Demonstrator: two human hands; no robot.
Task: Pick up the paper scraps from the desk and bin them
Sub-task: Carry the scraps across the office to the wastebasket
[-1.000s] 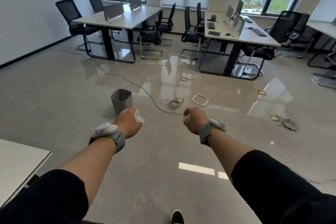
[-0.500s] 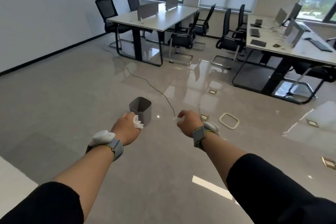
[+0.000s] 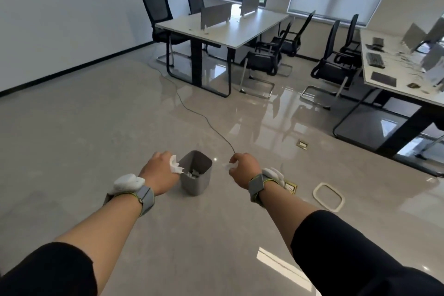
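Observation:
A small grey bin [image 3: 196, 174] stands on the floor between my two hands, with some scraps lying inside it. My left hand [image 3: 160, 172] is closed around white crumpled paper scraps [image 3: 175, 164] that stick out right at the bin's left rim. My right hand [image 3: 244, 169] hovers to the right of the bin, apart from it, fingers closed on a small white paper scrap [image 3: 228, 165].
A black cable [image 3: 204, 116] runs across the glossy floor from behind the bin toward a white desk [image 3: 230, 31] with black chairs. A white ring [image 3: 328, 196] and a brass floor socket [image 3: 302, 144] lie to the right. Another desk [image 3: 394, 72] stands far right.
I have come closer to the bin, which now sits between my hands. Both hands still hold their paper; the left one has reached the bin's rim.

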